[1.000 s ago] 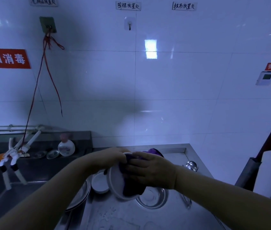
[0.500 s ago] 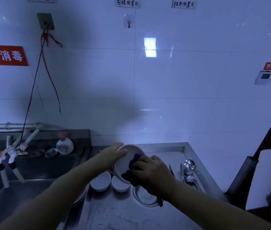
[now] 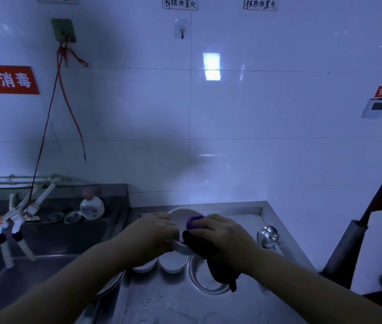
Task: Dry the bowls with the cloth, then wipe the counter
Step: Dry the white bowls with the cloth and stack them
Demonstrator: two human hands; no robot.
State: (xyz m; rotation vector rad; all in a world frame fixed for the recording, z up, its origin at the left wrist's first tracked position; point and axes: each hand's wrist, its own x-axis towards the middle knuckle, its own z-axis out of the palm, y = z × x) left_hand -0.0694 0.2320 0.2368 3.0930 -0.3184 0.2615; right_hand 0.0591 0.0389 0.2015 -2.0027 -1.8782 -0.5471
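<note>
1. Drying is underway: left hand (image 3: 154, 235) grips a white bowl (image 3: 181, 218) by its near-left rim, lifted and tilted over the steel bench (image 3: 173, 300), mouth facing the person.
2. Right hand (image 3: 220, 235) is clenched on the purple cloth (image 3: 194, 222); a wad is pressed into the bowl's right inner wall, and the dark tail hangs below the wrist over a shallow metal dish (image 3: 208, 280).
3. Left fingers wrap the rim, thumb side hidden, so grip depth cannot be told.
4. To do it well, judged: rotate the bowl with the left hand while the cloth stays pressed, sweeping the full inner wall, then base and outside.
5. Keep the cloth bunched so a fresh part meets the glaze; the hanging tail may drag into the wet dish below.
6. Two more white bowls (image 3: 173, 263) sit on the bench just beneath the hands, touching or nearly so; whether they are dried yet cannot be told.
7. Two metal ladles (image 3: 269, 235) lie to the right, apart from the work.
8. Water spots show on the near bench, so the wipe step looks not yet done.
9. Risk, judged: a wet rim can slip from a one-handed hold; keep the bowl low over the bench.
</note>
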